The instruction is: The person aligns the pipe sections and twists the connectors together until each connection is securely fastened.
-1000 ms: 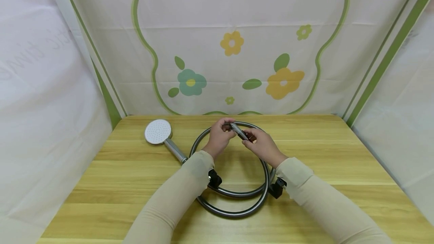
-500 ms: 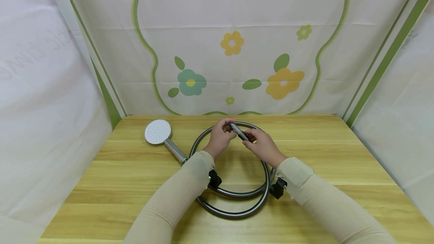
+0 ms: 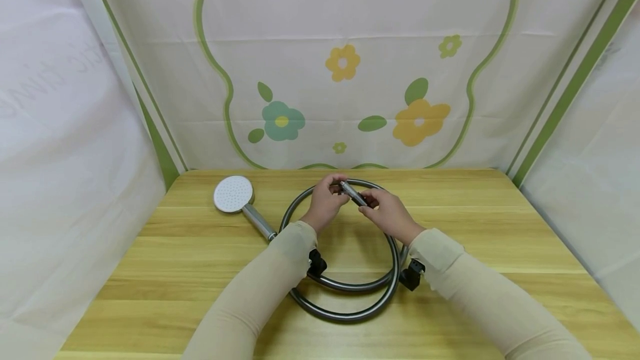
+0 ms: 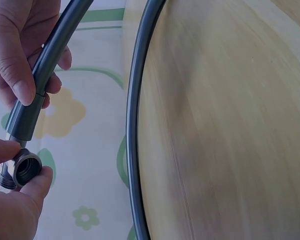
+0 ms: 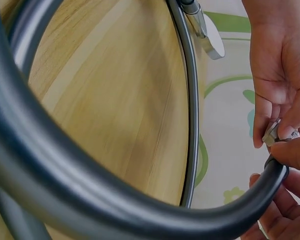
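A dark grey shower hose (image 3: 350, 316) lies in loops on the table, one end raised between the hands. My left hand (image 3: 325, 202) pinches a small metal threaded connector (image 4: 27, 167) at that end. Its round threaded opening faces the camera in the left wrist view. Just behind the connector, my right hand (image 3: 391, 216) grips the hose at its dark sleeve (image 4: 26, 117), thumb along the side. A shower head (image 3: 233, 194) with a white face and grey handle lies at the left. Its handle end meets the hose near the left sleeve.
The wooden table (image 3: 190, 271) runs back to a white cloth wall (image 3: 300, 60) printed with flowers. Cloth sides stand at left and right. A black wrist camera (image 3: 316, 264) hangs under the left cuff, another (image 3: 412, 275) under the right.
Both hands stay at the hose end in nearly the same place. The right wrist has shifted very slightly to the right. The shower head and hose loops look unmoved.
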`<state>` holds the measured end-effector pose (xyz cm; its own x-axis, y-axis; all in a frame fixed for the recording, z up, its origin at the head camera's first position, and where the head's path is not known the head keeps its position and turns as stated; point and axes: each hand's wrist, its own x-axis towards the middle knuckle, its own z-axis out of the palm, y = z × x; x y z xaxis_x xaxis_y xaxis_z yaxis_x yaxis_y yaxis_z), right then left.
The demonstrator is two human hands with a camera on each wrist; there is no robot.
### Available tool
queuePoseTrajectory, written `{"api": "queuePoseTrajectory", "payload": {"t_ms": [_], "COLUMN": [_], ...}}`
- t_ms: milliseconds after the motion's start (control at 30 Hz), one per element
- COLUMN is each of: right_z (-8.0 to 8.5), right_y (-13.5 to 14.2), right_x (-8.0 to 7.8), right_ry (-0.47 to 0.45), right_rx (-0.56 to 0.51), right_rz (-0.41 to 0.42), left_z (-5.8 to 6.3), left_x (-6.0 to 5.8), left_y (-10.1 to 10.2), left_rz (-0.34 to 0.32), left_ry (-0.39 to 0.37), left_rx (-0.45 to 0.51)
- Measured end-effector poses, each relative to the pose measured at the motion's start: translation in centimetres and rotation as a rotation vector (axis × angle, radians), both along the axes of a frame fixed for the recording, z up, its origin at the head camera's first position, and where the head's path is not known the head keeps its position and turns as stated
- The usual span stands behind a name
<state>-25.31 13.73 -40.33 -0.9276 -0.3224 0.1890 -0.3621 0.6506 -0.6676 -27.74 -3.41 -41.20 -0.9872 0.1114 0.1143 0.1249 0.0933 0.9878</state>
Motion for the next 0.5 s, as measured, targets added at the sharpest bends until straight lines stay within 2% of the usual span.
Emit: {"api": "queuePoseTrajectory", "payload": {"t_ms": [500], "right_z": [0.08], "right_y": [0.37], "right_x": [-0.31], "right_ry": [-0.041], "right_rx": [0.006], "right_rz": [-0.01], "left_z": [-0.18], "left_x": [-0.2], "left_y": [0.5], "left_rz": [0.017], "left_ry": [-0.017], "left_rx": [-0.036]}}
